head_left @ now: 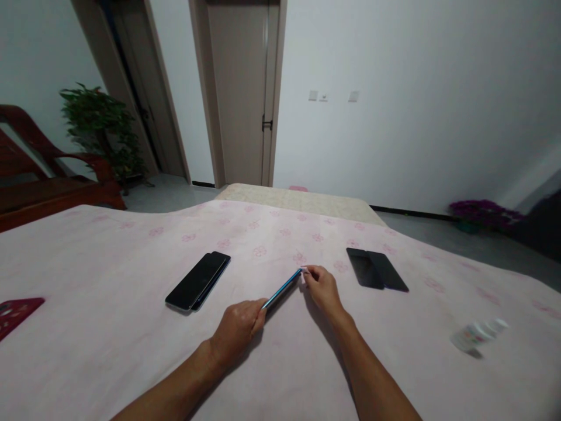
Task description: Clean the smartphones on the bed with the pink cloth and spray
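My left hand is closed around the near end of a smartphone, which is tilted so that its blue edge faces me. At the phone's far end, the fingers of my right hand pinch a small whitish piece of cloth or paper against the corner. Most of that piece is hidden by the fingers. To the left, two dark phones lie partly overlapped on the pale pink flowered cloth. Two black, thin, phone-sized slabs lie side by side on the right.
A blurred white bottle is at the right on the cloth. At the left edge lies a red phone or case, cut off by the frame. Behind are a wooden chair, a green plant, doors and purple flowers.
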Available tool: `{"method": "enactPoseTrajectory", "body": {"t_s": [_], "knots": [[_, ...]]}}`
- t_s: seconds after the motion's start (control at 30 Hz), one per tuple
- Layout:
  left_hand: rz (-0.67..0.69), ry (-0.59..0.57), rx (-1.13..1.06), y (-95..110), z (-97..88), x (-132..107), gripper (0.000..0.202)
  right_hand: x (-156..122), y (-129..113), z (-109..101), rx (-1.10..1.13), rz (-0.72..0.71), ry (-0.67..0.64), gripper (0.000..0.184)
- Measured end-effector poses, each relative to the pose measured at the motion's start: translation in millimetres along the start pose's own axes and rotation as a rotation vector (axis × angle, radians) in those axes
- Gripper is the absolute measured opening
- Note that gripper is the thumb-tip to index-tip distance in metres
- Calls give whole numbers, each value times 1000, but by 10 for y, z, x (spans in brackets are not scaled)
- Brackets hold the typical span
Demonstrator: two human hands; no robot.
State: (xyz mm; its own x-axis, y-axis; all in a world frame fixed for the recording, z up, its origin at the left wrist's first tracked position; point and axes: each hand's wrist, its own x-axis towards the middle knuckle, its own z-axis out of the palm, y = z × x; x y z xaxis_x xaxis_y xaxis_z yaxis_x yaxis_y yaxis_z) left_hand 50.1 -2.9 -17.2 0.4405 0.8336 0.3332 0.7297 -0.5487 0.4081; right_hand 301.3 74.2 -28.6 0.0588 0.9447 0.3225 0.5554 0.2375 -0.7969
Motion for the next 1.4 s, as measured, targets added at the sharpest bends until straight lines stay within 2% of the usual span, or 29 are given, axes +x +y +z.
{"method": "enactPoseTrajectory", "body": {"t_s": [0.2, 0.3, 0.4, 0.57, 0.77, 0.83, 0.93, 1.0, 1.07, 1.17, 1.23, 1.3, 1.4], "knots": [[-53, 33, -145, -26, -16, 22, 37, -61, -48, 35, -145, 64, -33, 23], [-131, 94, -266, -73, -10, 45, 39, -63, -85, 54, -122, 71, 28, 25], [-209, 141, -316, -136, 1, 73, 41, -68, -106, 66, -85, 82, 15, 22], [-344, 147, -356, -227, 22, 121, 37, -139, -172, 96, -150, -19, -32, 19], [-353, 139, -248, -230, 97, 118, 34, -211, -268, 157, -98, -173, -203, 16], [-360, 103, -201, -175, 105, 101, 41, -199, -256, 156, -113, -175, -164, 16], [-332, 34, -118, -68, 90, 77, 60, -180, -228, 138, -160, -129, -31, 17], [-310, -5, -62, -4, 70, 69, 67, -187, -241, 130, -162, -116, -15, 17], [-303, -38, -24, 46, 45, 68, 69, -211, -289, 134, -118, -132, -93, 17], [-298, -88, 27, 108, 4, 75, 65, -246, -377, 154, -5, -166, -351, 17], [-288, -136, 89, 149, -19, 84, 62, -244, -399, 157, 31, -168, -437, 15], [-278, -175, 166, 189, -33, 96, 60, -216, -382, 141, 4, -151, -347, 15], [-265, -183, 244, 229, -42, 116, 50, -161, -348, 93, -64, -149, -118, 17]]}}
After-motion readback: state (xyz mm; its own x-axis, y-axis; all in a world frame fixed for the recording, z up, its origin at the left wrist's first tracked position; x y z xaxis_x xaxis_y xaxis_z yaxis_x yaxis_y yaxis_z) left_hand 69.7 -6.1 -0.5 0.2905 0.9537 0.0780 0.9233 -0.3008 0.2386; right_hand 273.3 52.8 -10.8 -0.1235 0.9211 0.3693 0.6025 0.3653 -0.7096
